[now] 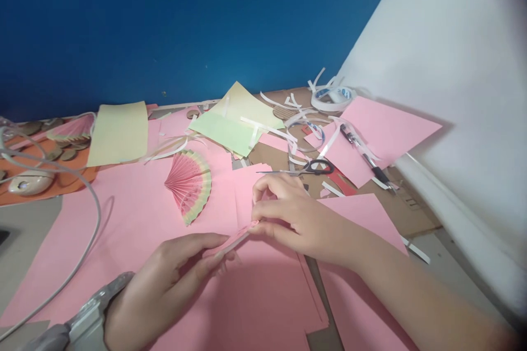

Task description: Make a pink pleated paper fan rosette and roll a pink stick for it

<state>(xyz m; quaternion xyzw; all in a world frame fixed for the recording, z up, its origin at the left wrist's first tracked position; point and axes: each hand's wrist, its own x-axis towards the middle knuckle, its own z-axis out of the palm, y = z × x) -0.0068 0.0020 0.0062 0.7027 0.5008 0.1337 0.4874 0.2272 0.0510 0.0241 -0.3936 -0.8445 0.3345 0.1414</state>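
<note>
Hands [167, 269], two, pinch one pink paper strip [234, 239].

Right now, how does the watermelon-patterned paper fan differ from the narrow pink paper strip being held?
The watermelon-patterned paper fan is spread wide, while the narrow pink paper strip is slim. The fan lies untouched; the strip is held between the left hand and right hand. The fan has yellow and green bands; the strip shows mostly pink with a pale edge. Both include pink paper.
</note>
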